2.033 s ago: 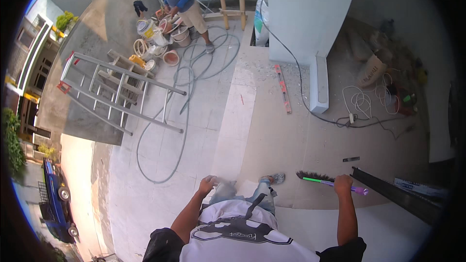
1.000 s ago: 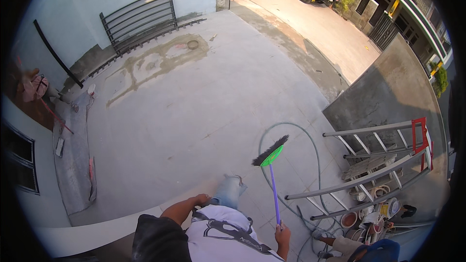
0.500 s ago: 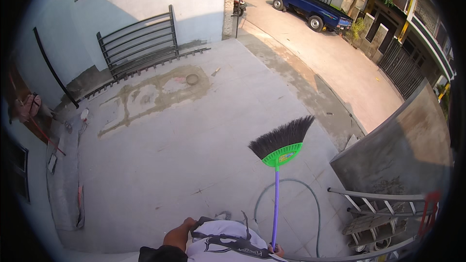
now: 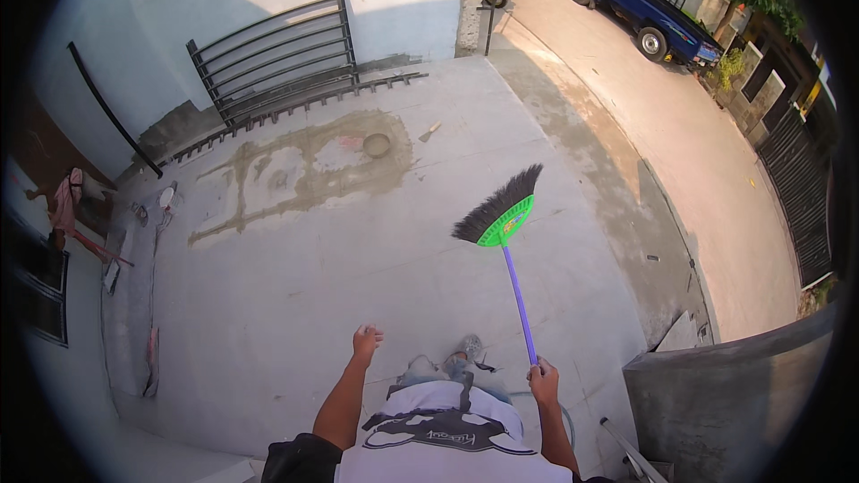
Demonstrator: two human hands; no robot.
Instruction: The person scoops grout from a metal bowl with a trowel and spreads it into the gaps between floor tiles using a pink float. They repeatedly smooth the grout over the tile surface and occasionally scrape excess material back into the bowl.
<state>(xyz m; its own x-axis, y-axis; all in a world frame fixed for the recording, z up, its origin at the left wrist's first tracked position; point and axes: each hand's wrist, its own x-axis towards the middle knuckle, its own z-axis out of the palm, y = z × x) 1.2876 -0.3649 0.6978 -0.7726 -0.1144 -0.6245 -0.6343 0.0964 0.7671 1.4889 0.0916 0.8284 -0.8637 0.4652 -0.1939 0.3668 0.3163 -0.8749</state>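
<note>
A broom (image 4: pixel 507 222) with a green head, black bristles and a purple handle stretches out in front of me, its bristles to the far side. My right hand (image 4: pixel 543 382) is closed round the near end of the handle. My left hand (image 4: pixel 367 340) hangs over the pale tiled floor (image 4: pixel 295 313), holding nothing, its fingers loosely bent and apart. Whether the bristles touch the floor I cannot tell. Below my shirt a shoe (image 4: pixel 465 349) shows between my hands.
A wet grey patch (image 4: pixel 295 170) with a round bowl (image 4: pixel 376 145) and a small brush (image 4: pixel 430 131) lies far left. Black metal railing (image 4: pixel 277 54) leans on the wall. A person in pink (image 4: pixel 67 206) is at the left. A low wall (image 4: pixel 716 385) and ladder (image 4: pixel 626 447) stand right.
My right hand has come forward and up into view with the broom, whose head tilts further and sits farther away. My left arm has stretched forward. The view has turned leftward.
</note>
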